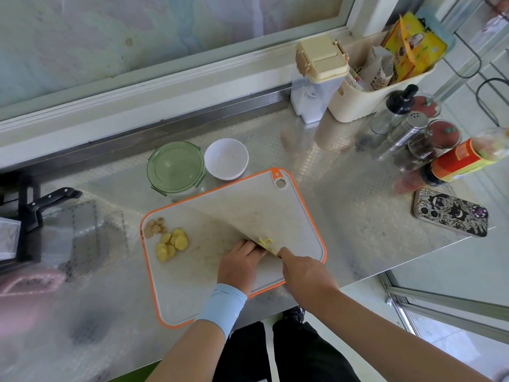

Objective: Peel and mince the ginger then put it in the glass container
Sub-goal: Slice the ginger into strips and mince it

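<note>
Head view: on the cutting board (297,216), the left hand (239,266) curls its fingers (250,246) down on the ginger (265,240) at 6 o'clock, likely pinning it and keeping the fingertips tucked back from the blade. The right hand (305,274) is clamped round the knife (271,249); its handle is hidden. Finished ginger slices (172,244) lie clear of the cutting at 9 o'clock. The lidded glass container (176,168) waits on the tabletop (358,194) at 11 o'clock. The bottle (468,158) label and yellow packet (413,45) at 2 o'clock are too blurred to read.
</note>
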`<state>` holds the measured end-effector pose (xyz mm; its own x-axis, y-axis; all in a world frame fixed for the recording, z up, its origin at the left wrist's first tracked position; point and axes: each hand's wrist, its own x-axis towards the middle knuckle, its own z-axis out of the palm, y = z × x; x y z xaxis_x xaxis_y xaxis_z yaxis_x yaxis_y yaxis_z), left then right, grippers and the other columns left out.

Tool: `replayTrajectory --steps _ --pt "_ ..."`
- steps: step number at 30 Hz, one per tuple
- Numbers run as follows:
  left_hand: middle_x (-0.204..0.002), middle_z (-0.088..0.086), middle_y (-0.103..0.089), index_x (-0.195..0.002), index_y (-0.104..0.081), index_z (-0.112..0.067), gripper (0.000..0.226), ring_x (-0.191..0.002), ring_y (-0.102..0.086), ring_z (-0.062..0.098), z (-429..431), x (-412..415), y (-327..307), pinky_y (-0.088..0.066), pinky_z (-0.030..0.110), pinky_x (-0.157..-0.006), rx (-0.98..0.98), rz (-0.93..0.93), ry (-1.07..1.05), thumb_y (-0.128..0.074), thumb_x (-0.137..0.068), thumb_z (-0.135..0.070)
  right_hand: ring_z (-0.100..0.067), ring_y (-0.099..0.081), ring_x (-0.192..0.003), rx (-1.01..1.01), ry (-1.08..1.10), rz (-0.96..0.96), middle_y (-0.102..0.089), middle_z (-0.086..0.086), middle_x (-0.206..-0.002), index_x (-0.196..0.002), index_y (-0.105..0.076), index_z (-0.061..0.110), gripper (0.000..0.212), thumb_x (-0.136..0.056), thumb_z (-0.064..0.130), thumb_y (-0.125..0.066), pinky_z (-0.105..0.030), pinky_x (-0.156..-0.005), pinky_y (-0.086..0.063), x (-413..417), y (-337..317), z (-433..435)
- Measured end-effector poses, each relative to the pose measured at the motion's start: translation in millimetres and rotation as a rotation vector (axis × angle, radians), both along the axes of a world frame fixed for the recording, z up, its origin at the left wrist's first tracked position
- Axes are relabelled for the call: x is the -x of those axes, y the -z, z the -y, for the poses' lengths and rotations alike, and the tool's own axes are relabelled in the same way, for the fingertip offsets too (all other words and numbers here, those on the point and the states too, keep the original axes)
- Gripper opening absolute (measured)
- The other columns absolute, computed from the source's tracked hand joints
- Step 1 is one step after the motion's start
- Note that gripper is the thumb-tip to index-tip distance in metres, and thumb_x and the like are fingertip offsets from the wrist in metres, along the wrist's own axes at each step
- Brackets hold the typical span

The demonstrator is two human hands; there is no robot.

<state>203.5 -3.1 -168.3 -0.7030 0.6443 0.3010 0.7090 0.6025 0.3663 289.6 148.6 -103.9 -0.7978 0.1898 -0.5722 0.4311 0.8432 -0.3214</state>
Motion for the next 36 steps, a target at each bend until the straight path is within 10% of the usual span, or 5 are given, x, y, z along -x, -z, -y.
replayTrajectory --steps 25,36 --pt "-0.085 -0.004 -0.067 -0.087 -0.074 -0.021 0.029 -0.078 -0.061 0.020 -1 -1 -4 -0.051 0.031 -0.051 -0.052 0.028 -0.007 -0.082 -0.070 0.001 -0.023 -0.041 -0.052 -0.015 -0.018 -0.003 -0.048 -0.002 -0.064 -0.105 -0.036 0.025 0.022 -0.094 0.006 -0.041 -0.030 -0.044 -0.031 3 -3 2" --pt "-0.091 -0.006 -0.068 -0.094 -0.075 -0.021 0.034 -0.083 -0.060 0.019 1 -4 -1 -0.050 0.029 -0.054 0.019 0.029 -0.014 -0.055 -0.077 0.000 -0.030 -0.053 -0.066 0.011 -0.034 -0.039 -0.048 -0.004 -0.069 -0.105 -0.034 0.022 0.014 -0.096 0.012 -0.035 -0.033 -0.051 -0.037 33 -4 12"
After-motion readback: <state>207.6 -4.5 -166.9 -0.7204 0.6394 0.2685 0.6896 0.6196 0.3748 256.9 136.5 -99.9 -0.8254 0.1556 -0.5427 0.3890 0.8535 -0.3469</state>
